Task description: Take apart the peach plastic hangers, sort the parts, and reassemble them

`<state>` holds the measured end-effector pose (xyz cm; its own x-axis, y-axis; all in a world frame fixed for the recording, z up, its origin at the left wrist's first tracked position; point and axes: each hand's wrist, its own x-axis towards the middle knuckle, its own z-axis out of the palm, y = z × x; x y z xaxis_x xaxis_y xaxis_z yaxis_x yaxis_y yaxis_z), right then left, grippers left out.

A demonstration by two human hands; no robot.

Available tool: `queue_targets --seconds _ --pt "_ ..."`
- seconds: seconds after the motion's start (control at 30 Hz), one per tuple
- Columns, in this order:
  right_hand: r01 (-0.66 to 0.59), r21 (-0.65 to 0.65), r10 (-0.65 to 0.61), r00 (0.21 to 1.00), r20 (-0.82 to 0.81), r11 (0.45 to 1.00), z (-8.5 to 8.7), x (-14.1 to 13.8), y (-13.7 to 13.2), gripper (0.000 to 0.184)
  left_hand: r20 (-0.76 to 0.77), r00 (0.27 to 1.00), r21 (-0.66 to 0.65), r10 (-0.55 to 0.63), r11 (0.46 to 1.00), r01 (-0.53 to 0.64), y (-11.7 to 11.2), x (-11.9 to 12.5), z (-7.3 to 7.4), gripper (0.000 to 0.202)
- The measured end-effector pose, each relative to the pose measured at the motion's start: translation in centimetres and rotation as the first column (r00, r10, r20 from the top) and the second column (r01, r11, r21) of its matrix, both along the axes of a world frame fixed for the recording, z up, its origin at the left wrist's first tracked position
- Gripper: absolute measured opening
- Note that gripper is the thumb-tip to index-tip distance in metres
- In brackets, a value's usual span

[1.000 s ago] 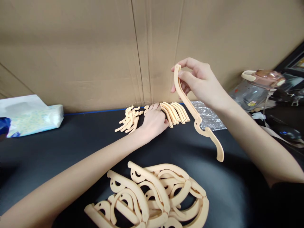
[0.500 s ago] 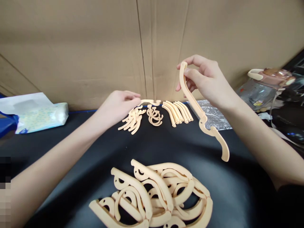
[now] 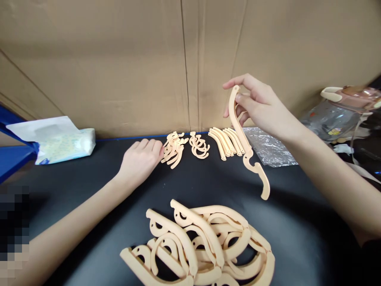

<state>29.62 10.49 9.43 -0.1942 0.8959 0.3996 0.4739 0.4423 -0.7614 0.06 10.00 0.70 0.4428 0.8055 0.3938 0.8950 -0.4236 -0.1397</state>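
My right hand (image 3: 253, 99) pinches the upper end of a beige, partly assembled folding hanger (image 3: 242, 135), held tilted above the table. A curved arm makes its upper part, and a wavy hook-shaped piece (image 3: 258, 174) hangs from the lower end. My left hand (image 3: 141, 159) is closed beside a small pile of wavy beige pieces (image 3: 175, 151), its fingertips hidden at the pile's left edge. Whether it grips a piece I cannot make out. In front lies a heap of assembled folding hangers (image 3: 205, 242), folded and overlapping.
Curved hook pieces (image 3: 199, 147) and a row of arm pieces (image 3: 224, 143) lie along the black table's back edge. Clear plastic film (image 3: 270, 147) and a drink bottle (image 3: 333, 115) are at right, a wipes pack (image 3: 67, 147) at left. Cardboard (image 3: 133, 71) stands behind.
My left hand has come down and left, and the wavy piece at its fingertips no longer shows apart from the pile. The right hand's hanger has swung slightly more upright. The view has shifted.
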Motion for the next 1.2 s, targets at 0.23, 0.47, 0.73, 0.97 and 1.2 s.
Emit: queue_targets --seconds 0.23,0.47,0.73,0.97,1.2 --pt "-0.052 -0.115 0.041 0.994 -0.098 0.992 0.1 0.0 0.0 0.008 0.09 0.996 -0.07 -0.023 0.997 0.029 -0.1 0.0 -0.3 0.032" --pt "-0.065 -0.126 0.004 0.901 -0.433 0.99 -0.8 -1.2 0.2 0.007 0.848 0.411 -0.528 0.335 0.607 0.594 -1.5 3.9 3.1 0.064" --pt "0.017 0.558 -0.355 0.788 0.503 0.83 -1.9 -1.2 0.1 0.019 0.898 0.255 -0.439 0.358 0.706 0.555 -1.2 6.6 3.4 0.023" --pt "-0.38 0.446 -0.295 0.392 0.871 0.81 -3.5 -3.7 -2.2 0.025 0.922 0.177 -0.382 0.345 0.726 0.572 -1.9 8.7 2.7 0.014" --pt "-0.422 0.418 -0.324 0.278 0.904 0.805 -6.3 -4.8 -3.1 0.018 0.825 0.225 -0.535 0.518 0.59 0.605 -4.1 9.5 0.7 0.027"
